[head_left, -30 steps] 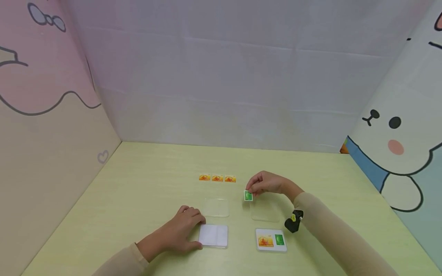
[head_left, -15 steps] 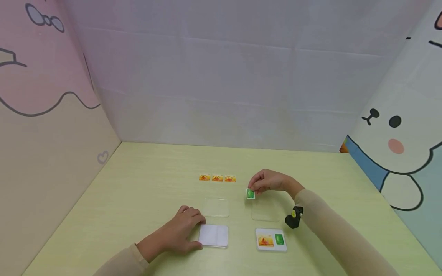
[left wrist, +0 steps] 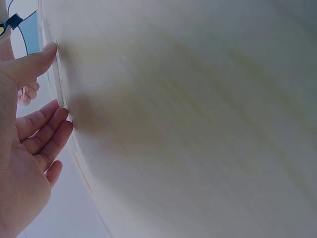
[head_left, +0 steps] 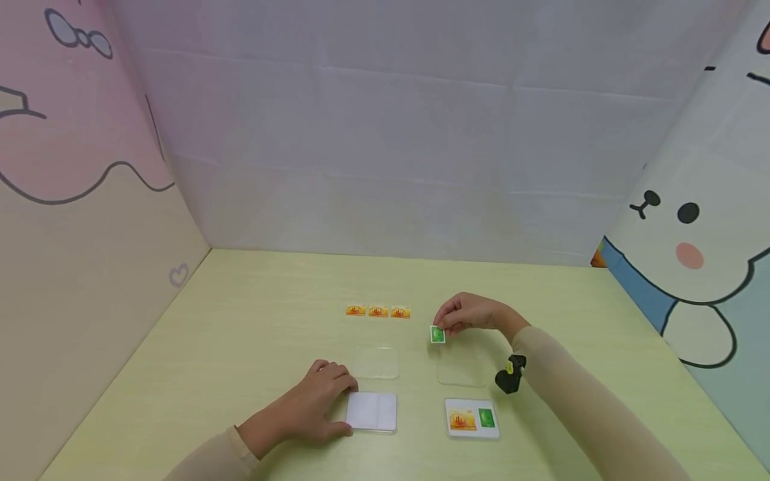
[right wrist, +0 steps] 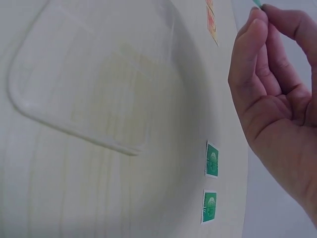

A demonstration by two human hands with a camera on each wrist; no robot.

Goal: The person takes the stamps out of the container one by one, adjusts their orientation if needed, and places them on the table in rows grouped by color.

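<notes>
My right hand (head_left: pixel 472 315) pinches a small green stamp (head_left: pixel 437 335) between thumb and fingertips, close over the far left corner of a clear plastic lid (head_left: pixel 460 375). Only a sliver of that stamp (right wrist: pixel 258 3) shows at the top of the right wrist view. Near the front, my left hand (head_left: pixel 313 406) spans a flat white case (head_left: pixel 373 411), thumb on its near left corner and fingers on its far left corner. The left wrist view shows the thumb and fingertips at the edge of the case (left wrist: pixel 58 82).
Beyond the left case lies another clear lid (head_left: pixel 375 363). Three orange stamps (head_left: pixel 377 311) form a row farther back. A second white case (head_left: pixel 472 403) at front right bears one orange and one green stamp. Two more green stamps (right wrist: pixel 211 159) lie on the table in the right wrist view.
My right hand has moved slightly away and to the right, the green stamp still pinched in it. The left hand holds its place on the white case.
</notes>
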